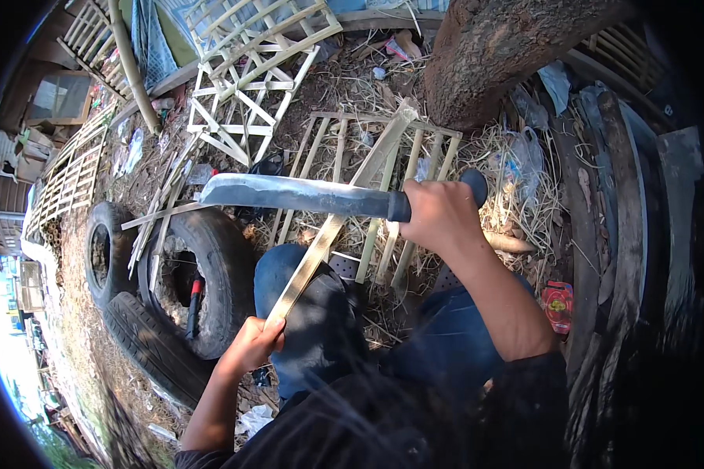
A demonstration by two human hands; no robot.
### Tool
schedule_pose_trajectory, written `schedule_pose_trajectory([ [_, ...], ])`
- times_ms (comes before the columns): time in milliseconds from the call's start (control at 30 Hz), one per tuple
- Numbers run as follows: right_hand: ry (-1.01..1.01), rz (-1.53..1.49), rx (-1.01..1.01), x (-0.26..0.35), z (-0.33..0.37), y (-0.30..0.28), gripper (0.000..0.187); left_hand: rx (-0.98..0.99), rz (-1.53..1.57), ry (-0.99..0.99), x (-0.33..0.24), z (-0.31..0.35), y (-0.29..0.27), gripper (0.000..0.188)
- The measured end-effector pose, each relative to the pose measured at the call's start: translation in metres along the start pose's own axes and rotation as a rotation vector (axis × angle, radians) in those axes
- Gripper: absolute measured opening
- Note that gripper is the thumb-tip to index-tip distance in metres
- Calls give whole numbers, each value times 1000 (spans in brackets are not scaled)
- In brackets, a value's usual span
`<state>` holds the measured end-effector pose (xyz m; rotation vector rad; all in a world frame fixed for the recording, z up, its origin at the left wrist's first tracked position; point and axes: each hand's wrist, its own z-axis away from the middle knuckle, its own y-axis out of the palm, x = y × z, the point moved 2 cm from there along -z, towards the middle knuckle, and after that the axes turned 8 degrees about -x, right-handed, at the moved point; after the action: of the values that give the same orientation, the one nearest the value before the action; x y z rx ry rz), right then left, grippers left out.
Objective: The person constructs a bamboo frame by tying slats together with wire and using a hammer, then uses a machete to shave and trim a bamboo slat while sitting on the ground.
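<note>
My right hand [439,215] is wrapped round the black handle of a machete [301,195]. Its broad blade points left and crosses over a flat bamboo strip [311,262]; I cannot tell whether the two touch. The strip's lower end is closed in my left hand [254,344], beside my left knee. From there it slants up and away to the right, its far end over a bamboo lattice frame [340,144] on the ground. That frame lies beyond my knees, with several parallel slats.
Old tyres [219,258] lie at the left; a tool with a red and black handle [193,305] leans inside one. Thin bamboo strips [153,215] rest over them. A tree trunk [477,70] stands ahead, white lattice [243,102] far left, wooden planks [621,203] right.
</note>
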<state>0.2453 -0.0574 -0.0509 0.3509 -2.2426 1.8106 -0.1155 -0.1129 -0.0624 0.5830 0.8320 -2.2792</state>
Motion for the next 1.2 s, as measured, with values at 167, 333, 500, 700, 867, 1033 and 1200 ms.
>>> schedule_pose_trajectory([
  [167, 359, 40, -81, -59, -21, -22, 22, -12, 37, -35, 2, 0, -1, 57],
  [333, 386, 75, 12, -66, -10, -21, 22, 13, -80, 77, -29, 6, -6, 60],
  [500, 375, 36, 39, -66, -8, -25, 22, 26, 24, 49, -17, 7, -8, 58],
  [700, 397, 33, 105, -89, -1, -22, 21, 17, -14, -11, -21, 8, -5, 54],
  [867, 401, 13, 109, -105, 7, -20, 19, 107, 49, -84, -69, 27, 0, 41],
  [1033, 525, -51, 15, -127, 18, -30, 20, 214, 20, 25, -80, -3, -6, 37],
  [1200, 560, -65, -5, -138, 25, -40, 18, 305, -221, 237, -113, -9, -4, 41],
])
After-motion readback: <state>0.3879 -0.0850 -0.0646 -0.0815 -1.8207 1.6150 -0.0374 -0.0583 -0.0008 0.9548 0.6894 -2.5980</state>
